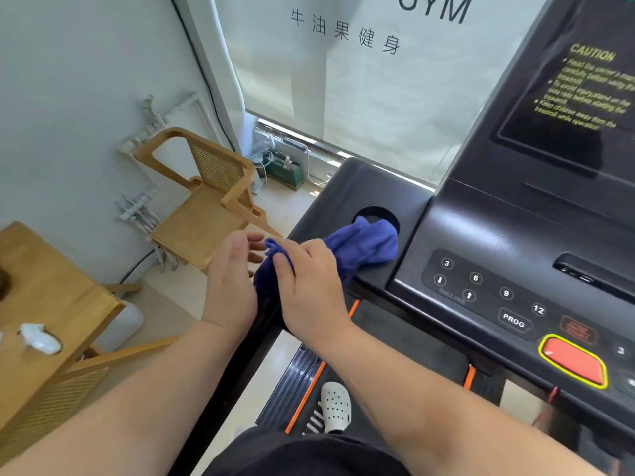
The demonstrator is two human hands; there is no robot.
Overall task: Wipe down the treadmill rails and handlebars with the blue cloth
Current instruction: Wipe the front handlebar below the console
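Head view: your right hand [311, 286] presses the blue cloth [357, 247] onto the treadmill's left handlebar [264, 317], thumb pinching its near end. Your left hand [232, 286] hangs open just left of it, fingers spread. The cloth's far end lies over the cup holder [372, 213] beside the console [508, 269].

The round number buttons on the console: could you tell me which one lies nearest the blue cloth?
The button marked 3, top left of the group, sits closest to the blue cloth; the 6, 9 and 12 run away rightward toward the red stop button.
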